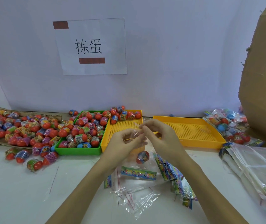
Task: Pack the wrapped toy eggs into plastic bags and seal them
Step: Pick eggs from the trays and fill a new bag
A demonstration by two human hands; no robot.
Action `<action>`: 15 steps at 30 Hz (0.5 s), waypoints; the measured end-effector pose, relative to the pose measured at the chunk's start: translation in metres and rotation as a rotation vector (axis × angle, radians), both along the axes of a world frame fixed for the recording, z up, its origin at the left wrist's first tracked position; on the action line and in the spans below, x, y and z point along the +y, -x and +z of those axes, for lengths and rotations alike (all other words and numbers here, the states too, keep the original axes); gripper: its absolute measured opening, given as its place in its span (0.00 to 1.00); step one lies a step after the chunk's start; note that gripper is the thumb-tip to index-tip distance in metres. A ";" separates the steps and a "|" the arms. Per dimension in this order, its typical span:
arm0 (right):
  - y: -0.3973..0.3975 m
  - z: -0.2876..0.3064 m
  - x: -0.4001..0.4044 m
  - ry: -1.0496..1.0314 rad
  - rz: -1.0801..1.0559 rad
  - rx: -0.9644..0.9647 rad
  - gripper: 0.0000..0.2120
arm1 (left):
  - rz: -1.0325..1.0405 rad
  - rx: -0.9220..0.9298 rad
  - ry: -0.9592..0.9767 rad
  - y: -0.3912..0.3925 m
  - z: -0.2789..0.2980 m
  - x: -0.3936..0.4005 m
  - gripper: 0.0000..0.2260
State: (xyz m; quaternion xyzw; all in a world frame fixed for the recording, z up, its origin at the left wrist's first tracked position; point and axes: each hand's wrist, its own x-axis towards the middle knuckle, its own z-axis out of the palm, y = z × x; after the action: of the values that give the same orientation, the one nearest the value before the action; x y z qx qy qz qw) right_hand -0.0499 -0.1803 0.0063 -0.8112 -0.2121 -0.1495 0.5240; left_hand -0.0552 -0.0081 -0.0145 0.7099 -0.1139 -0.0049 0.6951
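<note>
Loose clear bags (135,201) lie nearest the camera, crumpled on the white table (15,199), with their red adhesive strips showing. Just behind them, toward the middle yellow tray (122,126), lie printed header cards (138,174), and one wrapped toy egg (142,156) sits alone between these cards and the tray's front wall.

Above that egg, in front of the same tray, both hands are raised. The left hand (125,143) has curled fingers and pinches the edge of a thin clear bag (137,135); the right hand (158,135) pinches the same film at its top with thumb and forefinger. I judge that they are opening the mouth of the bag, or peeling its strip, but the film is too transparent to tell which.

Left of the yellow tray stands a green tray (79,151) full of eggs, and further left a big heap of eggs (15,126) rests on cardboard. Right of the yellow tray is a second yellow tray (192,131), then filled bags (226,125), a stack of empty bags (250,164) and a cardboard box (261,78). Behind the tray, on the wall, hangs a paper sign (90,46).

Several things could go wrong. The sticky strip may catch on the fingers or on the bag itself and close it too early. The thin film may tear if both pinches pull apart too strongly. The single egg is round and could roll away if a forearm pushes it.
</note>
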 end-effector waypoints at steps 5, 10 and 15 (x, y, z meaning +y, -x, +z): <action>-0.007 -0.004 -0.004 -0.093 -0.184 -0.076 0.08 | 0.124 0.012 0.084 -0.004 0.007 0.010 0.08; -0.018 -0.015 0.014 0.107 -0.170 -0.046 0.12 | 0.394 -0.094 0.077 -0.010 0.010 0.030 0.04; -0.059 -0.009 0.057 0.507 -0.130 -0.080 0.14 | 0.600 -0.142 0.037 -0.016 0.010 0.045 0.03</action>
State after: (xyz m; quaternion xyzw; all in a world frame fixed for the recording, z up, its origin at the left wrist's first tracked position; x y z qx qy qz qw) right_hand 0.0088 -0.1231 -0.0031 -0.9220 -0.2108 -0.1570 0.2843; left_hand -0.0395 0.0373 -0.0042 0.6975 0.0524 0.2524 0.6686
